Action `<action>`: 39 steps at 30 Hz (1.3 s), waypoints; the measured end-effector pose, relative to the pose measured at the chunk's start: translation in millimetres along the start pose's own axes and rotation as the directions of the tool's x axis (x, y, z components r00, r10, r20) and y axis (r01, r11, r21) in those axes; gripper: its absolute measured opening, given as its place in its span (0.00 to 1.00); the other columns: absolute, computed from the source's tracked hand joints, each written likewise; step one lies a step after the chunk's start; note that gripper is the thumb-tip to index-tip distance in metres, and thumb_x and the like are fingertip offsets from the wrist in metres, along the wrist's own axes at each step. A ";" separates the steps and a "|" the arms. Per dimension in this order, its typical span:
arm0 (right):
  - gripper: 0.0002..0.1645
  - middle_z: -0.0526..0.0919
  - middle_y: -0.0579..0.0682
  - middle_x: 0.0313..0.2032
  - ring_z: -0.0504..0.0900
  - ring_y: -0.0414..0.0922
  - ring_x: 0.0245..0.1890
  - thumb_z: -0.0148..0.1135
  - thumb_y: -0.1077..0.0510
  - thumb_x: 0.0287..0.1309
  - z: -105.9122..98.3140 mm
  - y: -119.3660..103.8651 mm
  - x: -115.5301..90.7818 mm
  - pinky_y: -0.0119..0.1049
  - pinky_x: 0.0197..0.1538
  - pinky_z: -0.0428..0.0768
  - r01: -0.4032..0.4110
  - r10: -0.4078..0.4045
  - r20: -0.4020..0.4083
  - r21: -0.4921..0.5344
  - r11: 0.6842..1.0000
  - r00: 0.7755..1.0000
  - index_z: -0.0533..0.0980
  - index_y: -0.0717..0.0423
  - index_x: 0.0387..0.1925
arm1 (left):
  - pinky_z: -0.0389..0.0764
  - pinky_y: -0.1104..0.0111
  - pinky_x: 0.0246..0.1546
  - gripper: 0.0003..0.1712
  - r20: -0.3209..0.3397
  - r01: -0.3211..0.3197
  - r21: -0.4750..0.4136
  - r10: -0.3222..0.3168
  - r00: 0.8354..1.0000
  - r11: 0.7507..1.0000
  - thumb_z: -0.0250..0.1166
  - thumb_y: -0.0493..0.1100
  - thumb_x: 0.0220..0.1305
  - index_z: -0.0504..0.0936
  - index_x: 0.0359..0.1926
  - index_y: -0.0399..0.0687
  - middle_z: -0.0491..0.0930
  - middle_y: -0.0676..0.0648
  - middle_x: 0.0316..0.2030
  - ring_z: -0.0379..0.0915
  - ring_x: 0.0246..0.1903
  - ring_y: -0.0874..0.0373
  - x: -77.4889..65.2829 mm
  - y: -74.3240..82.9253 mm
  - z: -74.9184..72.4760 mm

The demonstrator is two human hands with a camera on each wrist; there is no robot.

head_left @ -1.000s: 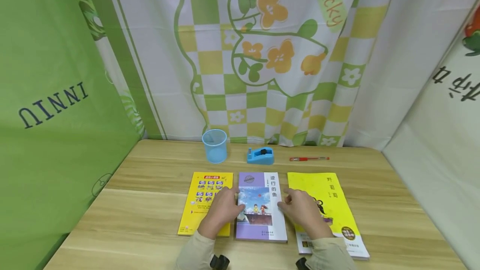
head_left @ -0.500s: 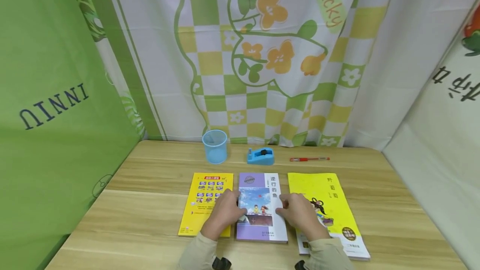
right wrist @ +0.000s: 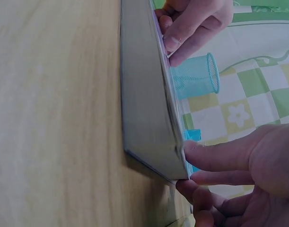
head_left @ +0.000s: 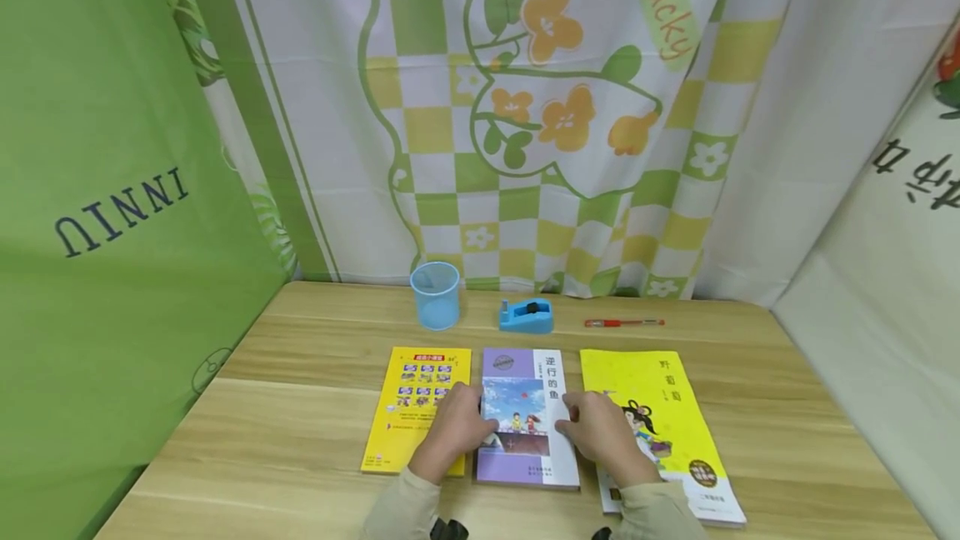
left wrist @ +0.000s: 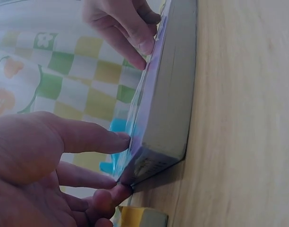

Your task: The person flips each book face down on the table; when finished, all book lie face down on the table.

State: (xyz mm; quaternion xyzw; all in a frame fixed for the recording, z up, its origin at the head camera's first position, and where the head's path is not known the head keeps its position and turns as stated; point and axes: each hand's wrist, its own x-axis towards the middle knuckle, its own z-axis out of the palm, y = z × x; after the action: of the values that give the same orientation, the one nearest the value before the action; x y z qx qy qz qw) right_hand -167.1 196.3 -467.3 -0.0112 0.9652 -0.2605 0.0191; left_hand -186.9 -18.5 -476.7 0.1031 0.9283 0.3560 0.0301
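Note:
A purple and white paperback book [head_left: 513, 402] lies flat between my two hands in the head view. My left hand [head_left: 456, 425] pinches its left edge, thumb on the cover and fingers against the side. On the opposite edge, my right hand [head_left: 602, 432] grips the book in the same way. The left wrist view shows the thumb pressing the cover near a corner of the thick book [left wrist: 170, 90]. Both hands also appear in the right wrist view, where the page edges [right wrist: 144, 85] face the camera. The lower fingertips are partly hidden beside the book.
A smaller yellow book [head_left: 405, 419] lies to the left, partly under my left forearm. To the right is a larger yellow book [head_left: 693, 415]. Behind them stand a blue mesh pen cup [head_left: 437, 307], a blue tape dispenser [head_left: 527, 317] and a red pen [head_left: 625, 323].
My right hand has moved left onto the book's right edge, and the left hand has shifted slightly right. The book stays in place on the table; the head view has shifted a little.

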 end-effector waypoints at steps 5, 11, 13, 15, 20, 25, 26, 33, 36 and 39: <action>0.14 0.74 0.48 0.23 0.70 0.44 0.27 0.75 0.60 0.54 1.6 -0.6 0.4 0.34 0.30 0.67 -0.026 0.026 0.009 0.000 1.000 1.000 0.85 0.60 0.42 | 0.73 0.66 0.29 0.15 -0.010 0.024 -0.031 -0.025 1.000 0.999 0.73 0.31 0.48 0.84 0.40 0.30 0.76 0.44 0.32 0.69 0.31 0.53 -0.8 2.3 1.1; 0.10 0.73 0.47 0.22 0.69 0.44 0.27 0.75 0.61 0.52 1.6 -1.3 -0.4 0.35 0.31 0.64 0.008 -0.008 -0.021 -0.006 1.000 1.000 0.85 0.60 0.37 | 0.73 0.65 0.29 0.14 -0.019 0.058 -0.030 -0.059 0.998 0.998 0.73 0.31 0.47 0.83 0.37 0.30 0.74 0.44 0.32 0.68 0.32 0.53 -0.1 3.8 2.8; 0.11 0.72 0.47 0.22 0.69 0.44 0.27 0.76 0.61 0.52 1.7 -1.1 -0.9 0.34 0.31 0.64 0.007 -0.007 -0.028 0.000 1.000 1.000 0.85 0.60 0.38 | 0.73 0.66 0.29 0.14 -0.024 0.064 -0.030 -0.065 0.998 0.997 0.73 0.31 0.46 0.83 0.37 0.30 0.74 0.44 0.31 0.68 0.32 0.53 0.0 4.3 3.2; 0.08 0.72 0.47 0.21 0.68 0.44 0.26 0.76 0.62 0.51 2.1 -1.0 -1.2 0.34 0.30 0.63 0.014 -0.014 -0.044 0.007 1.000 0.999 0.85 0.60 0.33 | 0.73 0.66 0.28 0.13 -0.028 0.069 -0.038 -0.070 0.997 0.997 0.73 0.30 0.46 0.83 0.36 0.31 0.74 0.45 0.30 0.69 0.31 0.53 0.8 4.0 4.5; 0.12 0.70 0.46 0.17 0.66 0.43 0.23 0.76 0.64 0.48 4.1 -0.3 -1.7 0.34 0.29 0.62 0.028 -0.025 -0.095 0.029 0.999 0.995 0.78 0.59 0.20 | 0.74 0.67 0.24 0.13 -0.032 0.079 -0.110 -0.083 0.996 0.991 0.70 0.28 0.44 0.84 0.36 0.31 0.77 0.45 0.27 0.71 0.27 0.54 1.8 4.1 5.4; 0.06 0.71 0.47 0.18 0.67 0.44 0.24 0.75 0.66 0.48 5.7 -0.4 -1.2 0.34 0.29 0.63 0.010 -0.004 -0.086 0.069 0.998 0.996 0.83 0.62 0.27 | 0.77 0.66 0.24 0.18 -0.016 0.102 -0.200 -0.107 0.994 0.974 0.67 0.27 0.45 0.85 0.42 0.31 0.82 0.44 0.29 0.74 0.26 0.54 0.7 4.0 4.1; 0.06 0.71 0.47 0.18 0.67 0.44 0.24 0.75 0.66 0.48 5.9 -0.5 -1.3 0.34 0.30 0.63 0.008 -0.002 -0.084 0.075 0.997 0.996 0.84 0.62 0.29 | 0.77 0.66 0.24 0.18 -0.017 0.100 -0.209 -0.106 0.994 0.973 0.67 0.27 0.45 0.85 0.42 0.31 0.83 0.44 0.29 0.74 0.26 0.54 0.6 4.2 3.5; 0.07 0.70 0.47 0.18 0.66 0.43 0.23 0.74 0.66 0.48 6.3 0.4 -1.5 0.34 0.29 0.63 0.012 -0.005 -0.088 0.083 0.997 0.996 0.81 0.59 0.25 | 0.79 0.68 0.25 0.16 -0.001 0.123 -0.330 -0.131 0.991 0.936 0.67 0.29 0.47 0.86 0.42 0.32 0.85 0.45 0.29 0.75 0.26 0.57 2.5 3.2 2.8; 0.06 0.71 0.47 0.19 0.67 0.43 0.23 0.74 0.66 0.49 6.1 0.8 -1.1 0.34 0.29 0.63 0.023 -0.015 -0.079 0.097 0.995 0.997 0.84 0.61 0.32 | 0.81 0.68 0.28 0.17 0.001 0.135 -0.399 -0.147 0.989 0.907 0.68 0.30 0.48 0.86 0.42 0.31 0.85 0.44 0.30 0.76 0.28 0.57 4.3 2.7 0.9; 0.05 0.70 0.46 0.19 0.67 0.42 0.24 0.73 0.66 0.51 6.2 0.6 -0.8 0.33 0.29 0.63 0.028 -0.021 -0.059 0.123 0.992 0.998 0.85 0.61 0.32 | 0.83 0.66 0.34 0.20 -0.003 0.143 -0.465 -0.163 0.987 0.874 0.70 0.30 0.49 0.85 0.46 0.28 0.86 0.41 0.33 0.78 0.32 0.56 5.9 3.3 -3.1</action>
State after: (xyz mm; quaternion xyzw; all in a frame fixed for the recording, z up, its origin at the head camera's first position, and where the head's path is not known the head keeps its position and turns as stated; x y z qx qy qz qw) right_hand -166.1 193.7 -473.0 -0.0145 0.9471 -0.3204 -0.0115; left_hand -192.4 -16.9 -472.1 0.0119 0.8220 0.5659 0.0623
